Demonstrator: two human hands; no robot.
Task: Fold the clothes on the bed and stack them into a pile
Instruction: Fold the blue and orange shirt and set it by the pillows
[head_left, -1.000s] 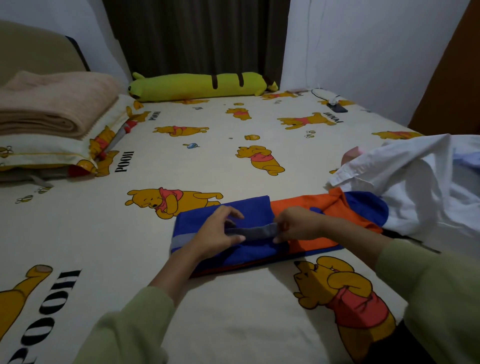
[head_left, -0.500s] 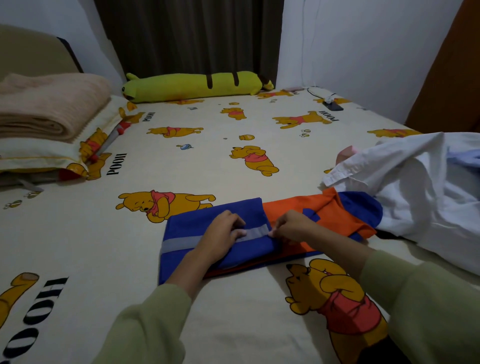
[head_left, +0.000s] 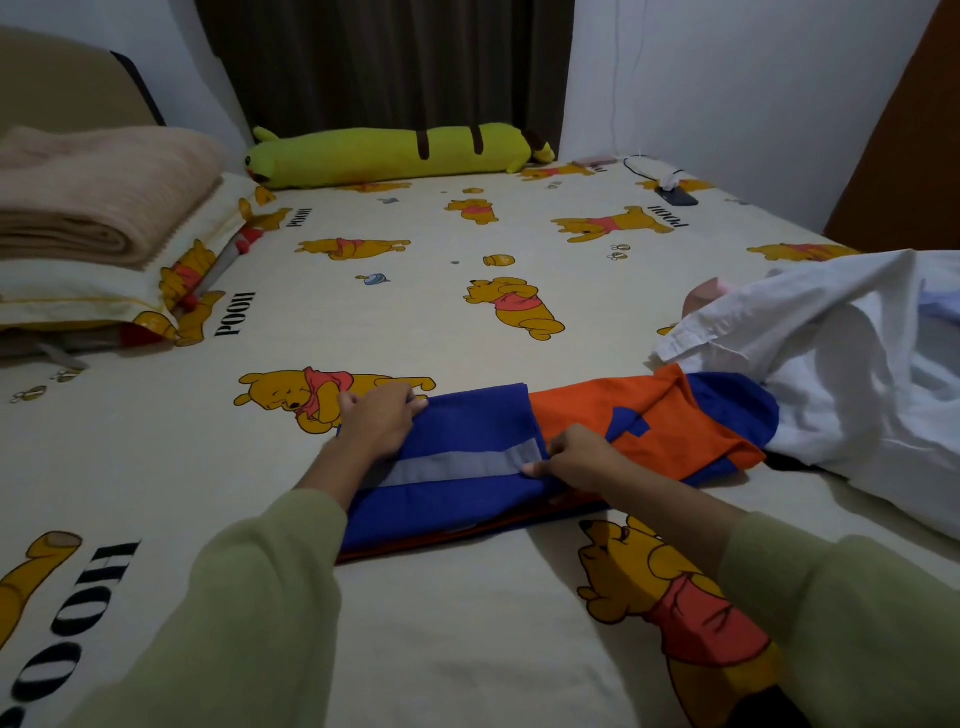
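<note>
A blue and orange garment (head_left: 478, 431) with a grey stripe lies partly folded on the bed in front of me. My left hand (head_left: 379, 418) grips the garment's far left corner, fingers curled over the blue edge. My right hand (head_left: 582, 457) pinches the fabric at the right end of the grey stripe, where blue meets orange. The orange part with its blue collar end (head_left: 727, 410) stretches to the right and runs under a heap of white clothes (head_left: 841, 374).
The bed (head_left: 467, 623) has a cream cartoon-bear sheet. A folded beige blanket (head_left: 98, 192) lies on pillows at the left. A long yellow plush bolster (head_left: 395, 153) lies along the far edge. A phone with cable (head_left: 675, 195) sits far right.
My left hand has moved from the grey stripe to the garment's far left corner. The folded blue part now lies flatter, and my right hand stays at the stripe's right end.
</note>
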